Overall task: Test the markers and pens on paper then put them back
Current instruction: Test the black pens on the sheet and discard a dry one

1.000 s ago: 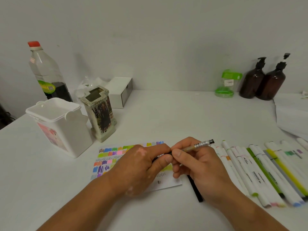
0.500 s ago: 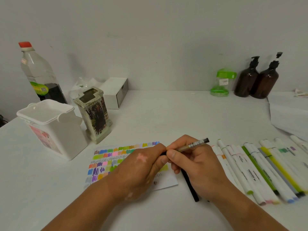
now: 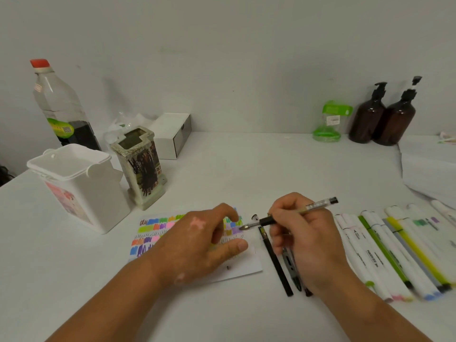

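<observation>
Right hand (image 3: 309,243) fingers pinch a gel pen (image 3: 317,205); left hand (image 3: 197,245) rests slack-fingered on paper (image 3: 246,266). Pen holder (image 3: 142,169) stands open-topped, white tub (image 3: 81,191) lidded.

Soft, even light fills the scene, bright enough to read every colour. The white surface (image 3: 246,169) and pale wall (image 3: 222,58) bounce it around. The plastic bottle (image 3: 59,104) throws a faint grey shadow onto the wall to its right, so the light seems to come from the left. Weak, fuzzy-edged shadows lie under the left hand (image 3: 204,245) and the right hand (image 3: 308,240), whose pen (image 3: 318,206) looks fairly sharp. The brown pump bottles (image 3: 367,119) show dull highlights. Wide-angle distortion tilts the plastic bottle inward and bows the surface's far edge. The markers (image 3: 394,255) smear into blur at their near ends.
</observation>
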The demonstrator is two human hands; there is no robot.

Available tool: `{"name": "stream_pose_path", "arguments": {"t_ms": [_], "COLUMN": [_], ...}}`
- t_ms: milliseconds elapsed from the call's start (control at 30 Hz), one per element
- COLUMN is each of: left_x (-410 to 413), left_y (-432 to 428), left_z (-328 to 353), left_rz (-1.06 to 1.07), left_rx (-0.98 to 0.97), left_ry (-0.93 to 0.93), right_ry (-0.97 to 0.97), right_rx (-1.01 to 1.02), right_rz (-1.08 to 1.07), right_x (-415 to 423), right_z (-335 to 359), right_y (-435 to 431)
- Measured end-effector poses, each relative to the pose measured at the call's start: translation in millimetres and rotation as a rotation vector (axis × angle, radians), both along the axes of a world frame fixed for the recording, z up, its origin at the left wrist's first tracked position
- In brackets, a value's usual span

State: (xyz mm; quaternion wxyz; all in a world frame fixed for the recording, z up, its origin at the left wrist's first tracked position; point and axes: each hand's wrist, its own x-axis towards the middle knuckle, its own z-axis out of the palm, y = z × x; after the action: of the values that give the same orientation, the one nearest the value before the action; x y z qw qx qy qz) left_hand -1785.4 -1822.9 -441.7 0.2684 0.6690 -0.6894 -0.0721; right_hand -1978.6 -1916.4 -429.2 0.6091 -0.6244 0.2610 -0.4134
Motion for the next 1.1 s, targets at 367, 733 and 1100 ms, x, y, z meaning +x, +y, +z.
{"name": "stream_pose_path", "arguments": {"t_ms": [367,733,1100], "left_x": [0.1,2.1,1.4], "left_y": [-3.1,-4.1,-5.7], "left_z": [-10.3,-13.7,-13.2], "left_rz": [0.025,0.021,0.028], "left_rx": [0.172,0.184,0.208], "left_ry": [-0.133,-0.151,-0.158], "right_ry": [0.605,0.667,0.665], "right_rx": [-0.262,-0.328,-0.34], "right_rz": [0.002,0.013,-0.023], "right_x": [2.3,3.7,3.6], "right_z": [-8.1,-10.1,-8.4], "right_y": [1.9,3.5,3.1]}}
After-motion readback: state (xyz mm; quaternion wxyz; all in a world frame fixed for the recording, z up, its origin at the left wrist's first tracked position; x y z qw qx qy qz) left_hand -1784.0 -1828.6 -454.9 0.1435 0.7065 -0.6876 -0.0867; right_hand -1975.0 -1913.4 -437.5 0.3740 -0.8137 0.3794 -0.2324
